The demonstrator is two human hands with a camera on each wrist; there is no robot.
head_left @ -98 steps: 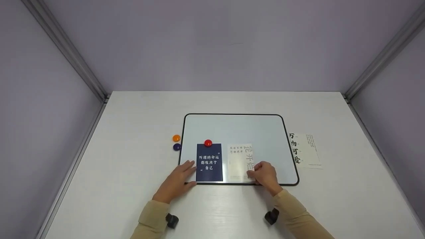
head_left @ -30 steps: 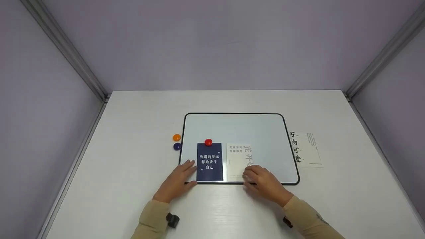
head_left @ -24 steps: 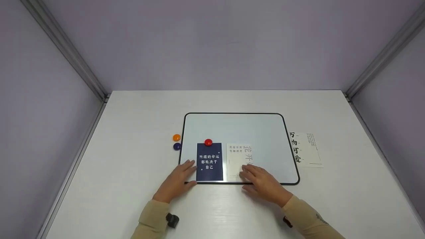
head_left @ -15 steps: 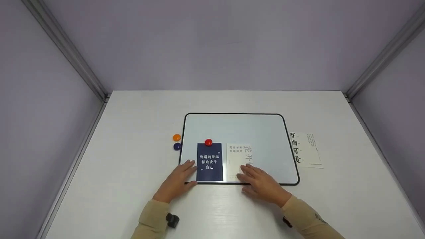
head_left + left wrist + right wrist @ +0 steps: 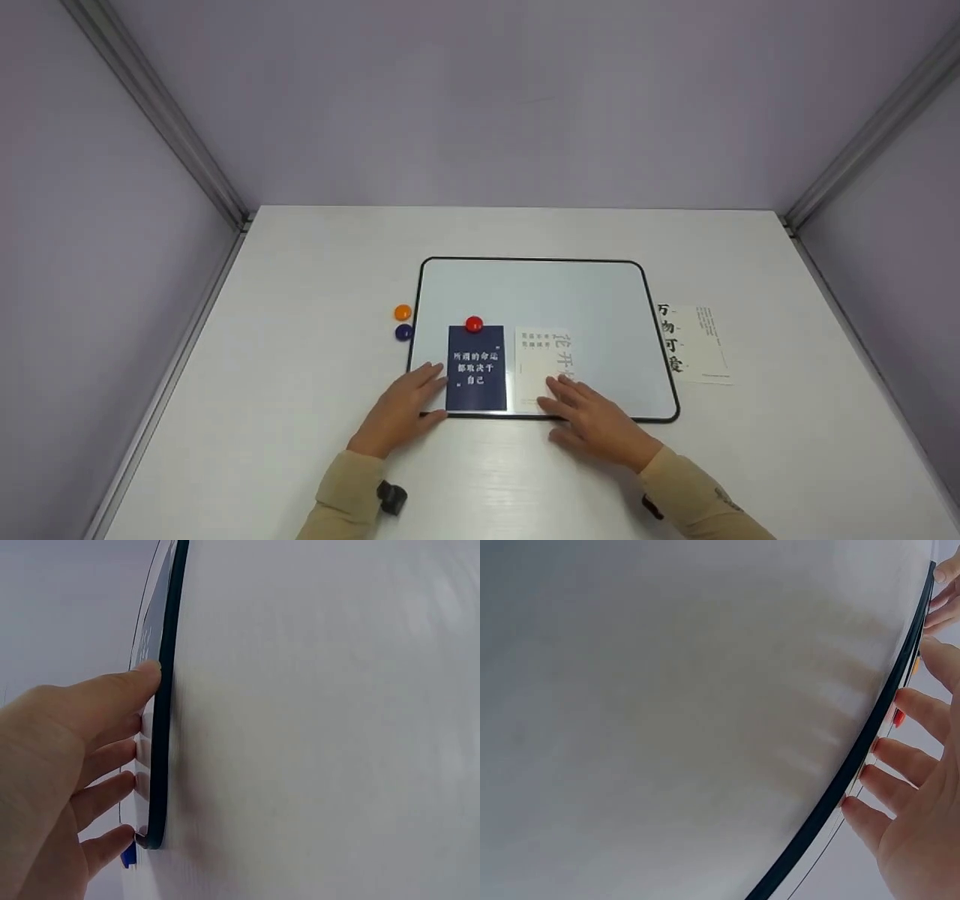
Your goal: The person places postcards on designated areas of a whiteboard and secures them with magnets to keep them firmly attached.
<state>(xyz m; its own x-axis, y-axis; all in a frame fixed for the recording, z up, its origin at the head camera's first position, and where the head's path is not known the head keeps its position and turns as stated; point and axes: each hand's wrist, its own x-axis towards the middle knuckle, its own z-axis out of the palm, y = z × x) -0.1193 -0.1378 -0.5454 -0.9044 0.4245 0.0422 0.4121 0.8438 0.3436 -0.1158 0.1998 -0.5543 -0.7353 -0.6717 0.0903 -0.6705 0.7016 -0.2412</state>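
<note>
We see a whiteboard [image 5: 607, 315] with a black frame lying flat on the white table [image 5: 300, 262], with two cards side by side on its near half. The navy card [image 5: 476, 369], printed in white characters, is on the left, and a red round magnet [image 5: 474, 325] sits over its top edge. Just to its right, with a narrow strip of board between them, is the white card [image 5: 532, 365] with grey lettering. Both hands are relaxed and grip nothing. Our left hand [image 5: 399, 411] has its fingers spread over the board's near left corner, the tips at the navy card's left edge, its thumb on the near frame; we cannot tell whether the fingertips touch that card. Our right hand [image 5: 596, 424] is wide too, its extended fingers over the white card's lower right corner. Just outside the board's left edge are an orange magnet [image 5: 403, 312] and, nearer us, a dark blue magnet [image 5: 403, 331]. By the right edge lies a cream card [image 5: 703, 345] with bold black characters.
</note>
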